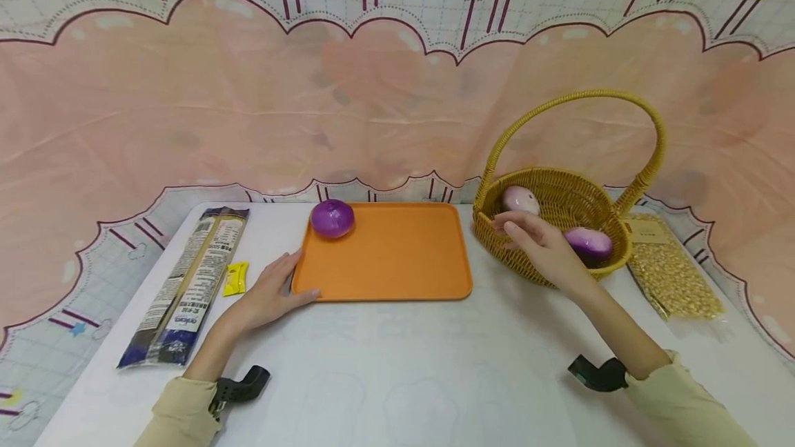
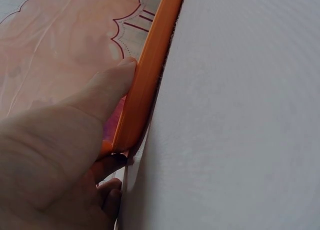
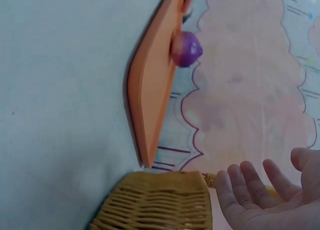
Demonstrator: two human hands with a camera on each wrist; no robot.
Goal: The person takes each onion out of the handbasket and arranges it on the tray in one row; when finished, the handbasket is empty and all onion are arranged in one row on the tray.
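My left hand [image 1: 270,293] holds the near left corner of an orange tray [image 1: 397,261]; in the left wrist view the thumb [image 2: 122,73] lies along the tray's rim while the other fingers curl below the corner. On the tray's far left corner sits a glossy purple onion [image 1: 332,219]. My right hand [image 1: 546,247] hovers over the near left rim of a wicker basket [image 1: 549,181], its fingers loosely extended and holding nothing. Inside the basket are a pale pink rounded piece with dark dots [image 1: 520,200] and a shiny purple-and-white piece [image 1: 590,243].
A long printed packet [image 1: 189,281] lies at the left, with a small yellow sachet [image 1: 235,278] beside it. Right of the basket is a clear bag of yellow grains [image 1: 673,274]. The basket's tall handle [image 1: 584,95] arches above it. A patterned cloth [image 1: 248,109] hangs behind the white table [image 1: 397,378].
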